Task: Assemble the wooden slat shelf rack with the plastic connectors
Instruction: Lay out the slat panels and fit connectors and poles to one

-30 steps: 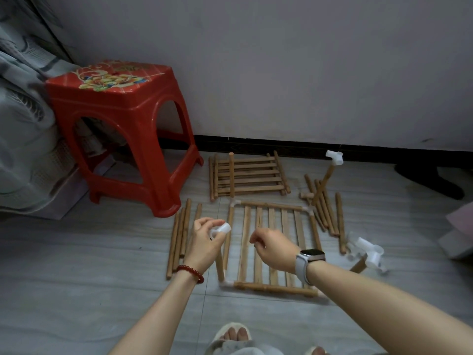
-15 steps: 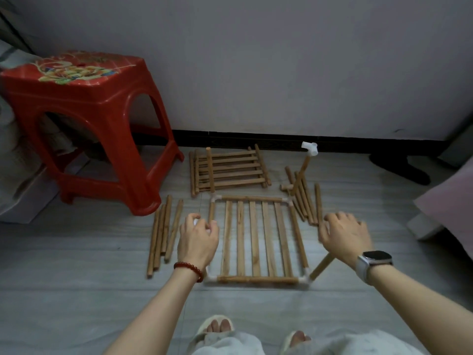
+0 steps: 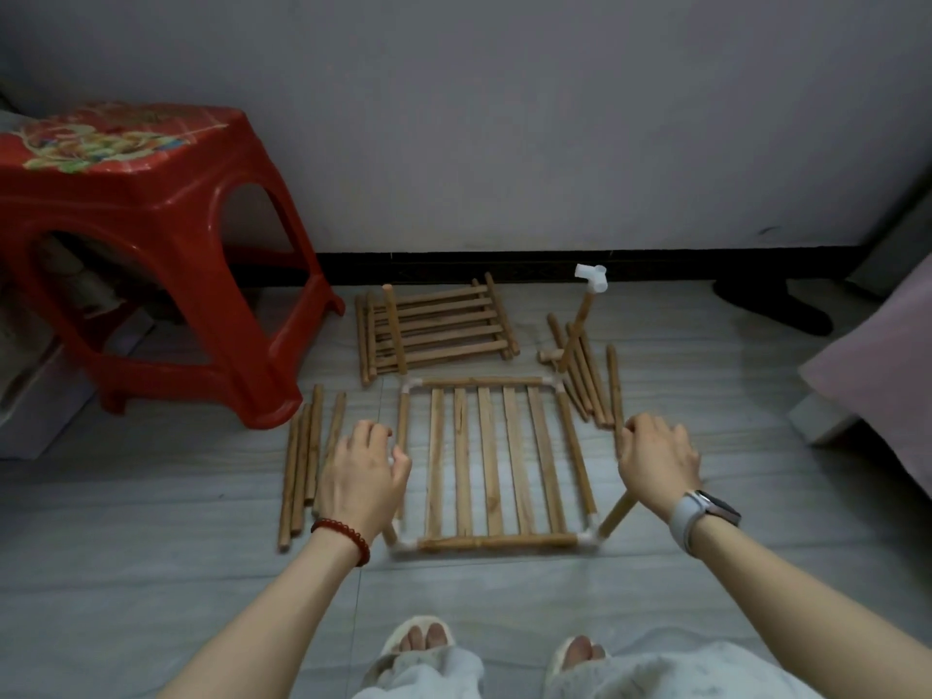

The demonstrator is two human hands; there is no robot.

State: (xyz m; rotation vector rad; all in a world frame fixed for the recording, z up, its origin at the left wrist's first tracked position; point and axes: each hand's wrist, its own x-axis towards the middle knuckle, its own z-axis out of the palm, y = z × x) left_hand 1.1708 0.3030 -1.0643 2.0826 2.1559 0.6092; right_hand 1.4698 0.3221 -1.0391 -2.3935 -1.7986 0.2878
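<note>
We are gripping corner posts with our left hand (image 3: 365, 474) and right hand (image 3: 658, 464); the slat frame (image 3: 491, 461) is lying flat between, slats running toward the wall (image 3: 504, 118), bare floor (image 3: 151, 572) beside.

Slat panel (image 3: 491, 459) flat on floor — hands: left (image 3: 364, 469), right (image 3: 655, 459) grip corner posts.

A single wide-angle view from the person's head looks forward and steeply down at the grey tiled floor (image 3: 151, 572), near enough that both forearms reach in from the bottom edge. The pale grey wall (image 3: 504, 118) closes the top, and the person's slippered feet (image 3: 418, 643) show at the lower edge.
</note>
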